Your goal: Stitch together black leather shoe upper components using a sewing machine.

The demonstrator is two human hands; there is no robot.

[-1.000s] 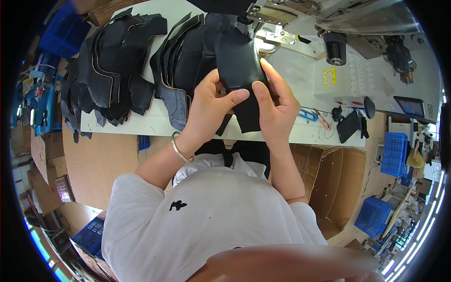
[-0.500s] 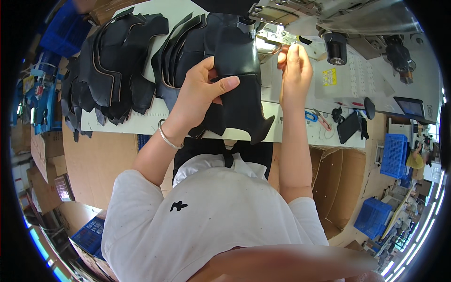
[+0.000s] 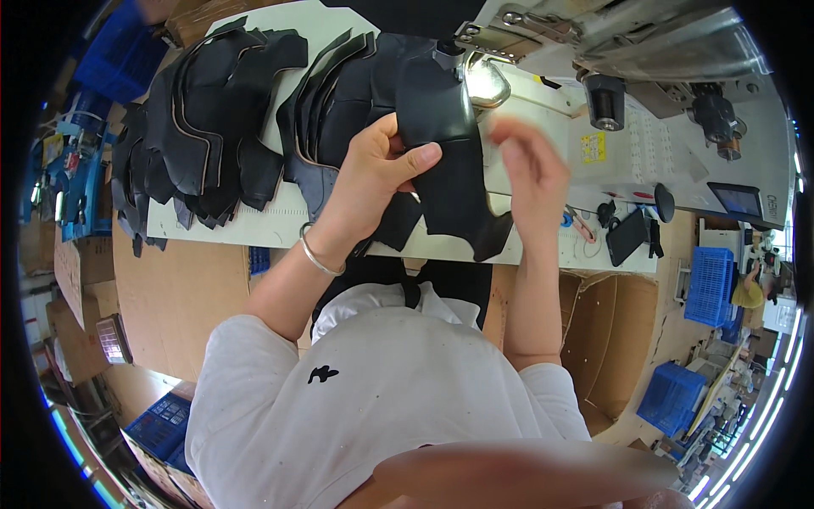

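A black leather-like panel (image 3: 441, 127), with a seam across it and a notched near end, lies under the head of a sewing machine (image 3: 543, 34). My left hand (image 3: 380, 161) grips its left edge, thumb flat on top and fingers curled underneath. The panel's far end meets the presser foot (image 3: 448, 56), where the needle itself is hard to make out. To the right of the panel, my right hand (image 3: 532, 161) is raised, apart from it, its fingers smeared by motion. Beside the foot shines a rounded metal plate (image 3: 489, 83).
Stacks of black cut panels (image 3: 191, 127) cover the table's left side, with more panels (image 3: 326, 110) beside my left hand. Scissors (image 3: 581, 224) and a black phone-like device (image 3: 627, 236) lie at right. An open cardboard box (image 3: 615, 348) stands below the table edge.
My right hand has drawn back toward me from a metal bar near the foot, and that bar no longer shows there. The panel's near end has swung right, with my left hand still gripping it.
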